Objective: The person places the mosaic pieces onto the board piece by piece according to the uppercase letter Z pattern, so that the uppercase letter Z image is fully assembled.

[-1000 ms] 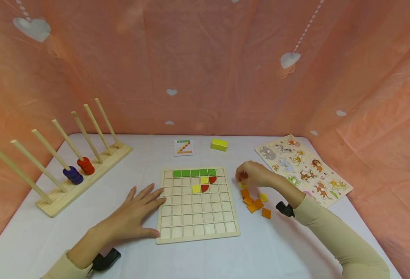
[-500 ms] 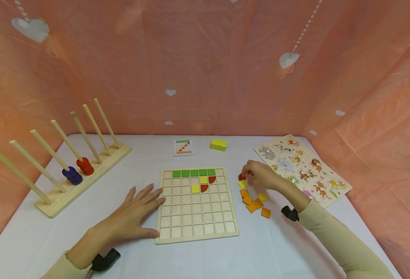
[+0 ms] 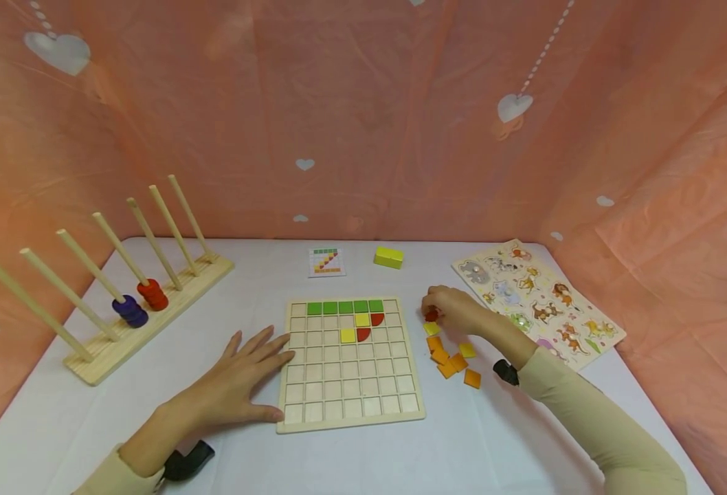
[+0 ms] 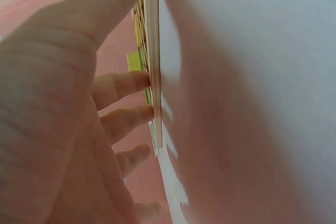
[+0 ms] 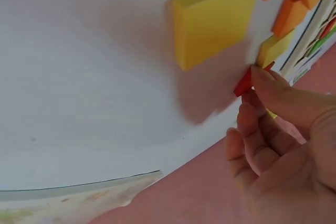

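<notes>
A square wooden grid board (image 3: 332, 392) lies flat in the middle of the table. Along its top row sit several green square tiles (image 3: 345, 306), and below them are yellow squares (image 3: 348, 335) and red quarter-round tiles (image 3: 363, 334) in a diagonal. My left hand (image 3: 240, 378) rests at the board's left edge, fingers spread, the thumb at the near corner. Right of the board, my right hand (image 3: 453, 309) pinches a red quarter-round tile (image 5: 244, 82) between thumb and fingertips, close over the table. Just below it lie a yellow tile (image 3: 431, 329) and several orange tiles (image 3: 446, 369).
A pattern card (image 3: 326, 262) and a yellow block (image 3: 389, 257) lie behind the board. On the left stands a wooden peg rack (image 3: 153, 309) with purple and red rings. An animal puzzle board (image 3: 537, 295) lies at the right, beneath the right forearm's far side.
My right hand drew slightly right, baring the red tile beside the yellow one, then came back left and now pinches that red tile. The left hand stays in place.
</notes>
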Demonstrator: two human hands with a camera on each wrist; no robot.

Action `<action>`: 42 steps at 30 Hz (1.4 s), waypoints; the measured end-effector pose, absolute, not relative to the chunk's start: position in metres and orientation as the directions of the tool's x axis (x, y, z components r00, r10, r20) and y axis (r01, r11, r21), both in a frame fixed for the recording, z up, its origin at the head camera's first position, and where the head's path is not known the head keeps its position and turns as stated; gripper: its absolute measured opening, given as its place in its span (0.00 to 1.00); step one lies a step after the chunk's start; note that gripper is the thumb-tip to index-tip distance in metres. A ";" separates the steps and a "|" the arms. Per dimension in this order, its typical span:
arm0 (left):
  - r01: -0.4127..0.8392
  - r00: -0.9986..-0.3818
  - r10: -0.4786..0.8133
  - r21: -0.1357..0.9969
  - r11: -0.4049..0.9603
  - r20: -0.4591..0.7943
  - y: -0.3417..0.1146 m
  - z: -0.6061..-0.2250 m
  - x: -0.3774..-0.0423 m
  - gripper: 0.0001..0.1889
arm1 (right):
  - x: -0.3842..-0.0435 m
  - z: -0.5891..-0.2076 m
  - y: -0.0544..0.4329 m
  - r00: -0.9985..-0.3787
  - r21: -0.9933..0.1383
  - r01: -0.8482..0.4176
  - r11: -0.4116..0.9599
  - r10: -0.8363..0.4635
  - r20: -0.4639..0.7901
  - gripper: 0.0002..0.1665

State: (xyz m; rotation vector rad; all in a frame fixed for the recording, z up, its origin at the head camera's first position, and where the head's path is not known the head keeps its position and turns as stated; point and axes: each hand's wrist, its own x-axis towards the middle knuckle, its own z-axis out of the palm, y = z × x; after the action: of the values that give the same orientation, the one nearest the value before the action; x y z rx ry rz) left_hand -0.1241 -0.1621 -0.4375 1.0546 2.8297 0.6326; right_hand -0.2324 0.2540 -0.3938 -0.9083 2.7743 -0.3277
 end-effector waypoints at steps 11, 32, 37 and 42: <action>0.614 -0.767 0.635 0.389 0.687 0.090 -0.162 -0.437 -0.125 0.50 | -0.235 -0.391 0.268 -0.832 -0.379 -0.386 0.841 -0.495 -0.252 0.10; 0.617 -0.765 0.637 0.389 0.684 0.094 -0.162 -0.437 -0.125 0.50 | -0.214 -0.394 0.178 -0.705 -0.756 -0.451 0.474 -0.709 -0.023 0.03; 0.619 -0.764 0.638 0.390 0.682 0.095 -0.162 -0.437 -0.124 0.50 | -0.210 -0.401 0.153 -0.690 -0.770 -0.438 0.465 -0.722 -0.044 0.05; 0.625 -0.761 0.641 0.385 0.679 0.102 -0.161 -0.438 -0.125 0.49 | -0.203 -0.408 0.141 -0.690 -0.750 -0.452 0.484 -0.722 -0.049 0.05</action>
State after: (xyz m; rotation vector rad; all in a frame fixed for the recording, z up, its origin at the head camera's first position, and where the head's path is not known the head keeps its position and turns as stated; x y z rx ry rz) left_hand -0.1249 -0.1614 -0.4376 1.0713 2.8414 0.6277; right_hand -0.2028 0.1406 -0.4077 -0.9837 2.3754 -1.0434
